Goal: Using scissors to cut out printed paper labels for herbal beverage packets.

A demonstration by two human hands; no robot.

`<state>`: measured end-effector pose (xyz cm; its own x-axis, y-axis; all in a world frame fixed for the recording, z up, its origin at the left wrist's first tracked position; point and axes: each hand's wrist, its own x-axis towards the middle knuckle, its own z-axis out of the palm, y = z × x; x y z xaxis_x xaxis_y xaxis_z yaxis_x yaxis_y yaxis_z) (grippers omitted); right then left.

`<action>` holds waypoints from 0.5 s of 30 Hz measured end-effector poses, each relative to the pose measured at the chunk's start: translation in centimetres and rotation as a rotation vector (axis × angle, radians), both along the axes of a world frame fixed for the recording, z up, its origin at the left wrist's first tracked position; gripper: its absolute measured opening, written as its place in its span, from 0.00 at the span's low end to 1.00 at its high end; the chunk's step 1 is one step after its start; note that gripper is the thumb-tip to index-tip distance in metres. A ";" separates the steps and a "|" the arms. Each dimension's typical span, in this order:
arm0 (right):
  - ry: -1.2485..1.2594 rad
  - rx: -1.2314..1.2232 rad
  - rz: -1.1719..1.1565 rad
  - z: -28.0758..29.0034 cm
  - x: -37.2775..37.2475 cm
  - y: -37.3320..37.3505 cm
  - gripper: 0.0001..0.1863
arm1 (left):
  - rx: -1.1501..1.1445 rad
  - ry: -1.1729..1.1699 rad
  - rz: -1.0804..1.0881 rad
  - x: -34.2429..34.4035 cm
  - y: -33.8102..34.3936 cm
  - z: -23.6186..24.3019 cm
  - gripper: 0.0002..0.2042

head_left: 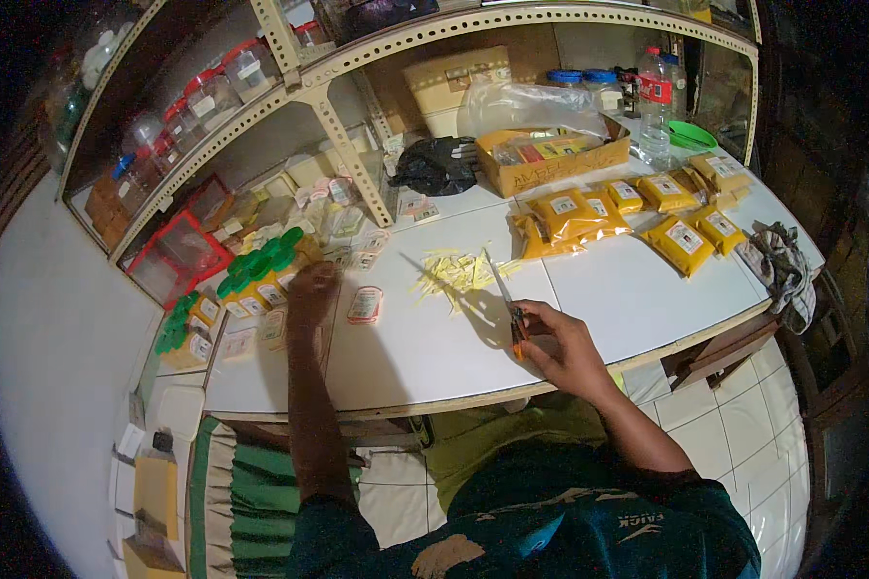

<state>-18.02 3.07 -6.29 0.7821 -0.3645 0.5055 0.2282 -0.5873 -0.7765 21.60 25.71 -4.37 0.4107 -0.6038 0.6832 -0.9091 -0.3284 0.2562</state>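
In my right hand [565, 347] is a pair of scissors [518, 333] with orange and black handles, its blades pointing away over the white table [425, 347]. Just beyond the blades lies a loose heap of thin pale yellow paper strips [457, 274]. My left hand [313, 289] is over the table's left side, beside green-lidded jars [268, 273] of yellow content. Its fingers are dim and hard to make out. Right of it, a single red and white label [365, 305] lies flat. More paper labels [362, 253] are scattered just past that hand.
Yellow labelled pouches [686, 241] cover the right side, with a crumpled cloth [780, 270] at the edge. A cardboard box [550, 164], a black plastic bag [434, 166] and a plastic bottle [655, 116] stand at the back. A perforated metal shelf frame [352, 159] rises behind.
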 end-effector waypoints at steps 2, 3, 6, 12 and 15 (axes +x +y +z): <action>0.019 0.063 -0.009 -0.1 0.0 -0.3 0.25 | 0.065 0.105 0.068 -2.9 1.3 2.8 0.13; 0.036 0.115 -0.001 -0.1 0.0 -0.3 0.25 | 0.120 0.208 0.152 -4.2 2.5 3.6 0.11; 0.035 0.094 0.031 -0.6 0.4 -0.6 0.26 | 0.025 0.306 0.139 -5.1 7.7 1.3 0.08; -0.039 0.260 0.084 -1.3 0.7 -0.7 0.26 | -0.068 0.306 0.295 -5.1 10.7 -3.5 0.12; -0.055 0.334 0.069 -2.2 1.0 -1.0 0.26 | -0.107 0.335 0.375 -5.6 10.4 -3.9 0.14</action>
<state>-17.04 2.07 -8.48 0.7854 -0.4642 0.4095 0.3057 -0.2845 -0.9086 16.05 36.07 -8.27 0.7929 -0.3063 0.5268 -0.5956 -0.5723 0.5637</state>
